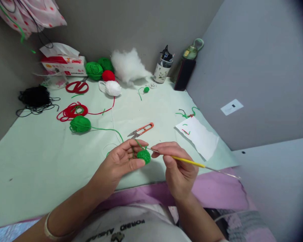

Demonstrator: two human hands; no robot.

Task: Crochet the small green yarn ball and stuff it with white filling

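Note:
My left hand [122, 161] pinches a small green crocheted piece [144, 156] between thumb and fingers, with green yarn looped over the fingers. My right hand [176, 164] grips a yellow-handled crochet hook [192, 162], whose metal tip reaches the green piece. The yarn runs back across the pale green table [40, 161] to a green yarn ball [80, 124]. Both hands hover over the table's near edge.
Orange thread snips [141, 130] lie just beyond my hands. A white paper sheet [198, 136] lies at right. Further back sit red yarn [72, 111], black yarn [35, 97], more yarn balls [101, 69], white stuffing [128, 65], a tissue box [64, 64] and a jar [162, 70]. Grey walls enclose the table.

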